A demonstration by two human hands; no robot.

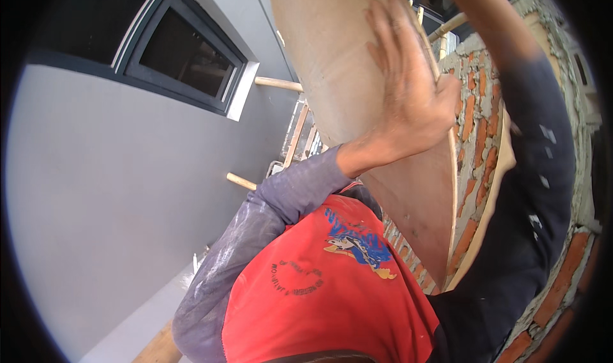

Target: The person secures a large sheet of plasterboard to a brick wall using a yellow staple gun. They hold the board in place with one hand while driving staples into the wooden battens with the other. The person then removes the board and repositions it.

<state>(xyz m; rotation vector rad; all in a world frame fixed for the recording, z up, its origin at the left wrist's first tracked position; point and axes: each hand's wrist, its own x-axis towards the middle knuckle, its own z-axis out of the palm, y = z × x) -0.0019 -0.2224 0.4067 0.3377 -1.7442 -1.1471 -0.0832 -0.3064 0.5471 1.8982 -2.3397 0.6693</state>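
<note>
A large, thin brown wooden board stands tilted in front of my chest, running from the top of the view down to a point near my right side. My left hand presses against its broad face with the fingers stretched along it, while the thumb hooks at the pale right edge. Slight motion blurs the fingertips. My right forearm is raised past the board and leaves the view at the top, so that hand is hidden. My red shirt with dark sleeves fills the lower middle.
A rough brick wall with thick mortar rises close on my right. On the left is a smooth grey wall with a dark-framed window. Round poles jut out between the wall and the board.
</note>
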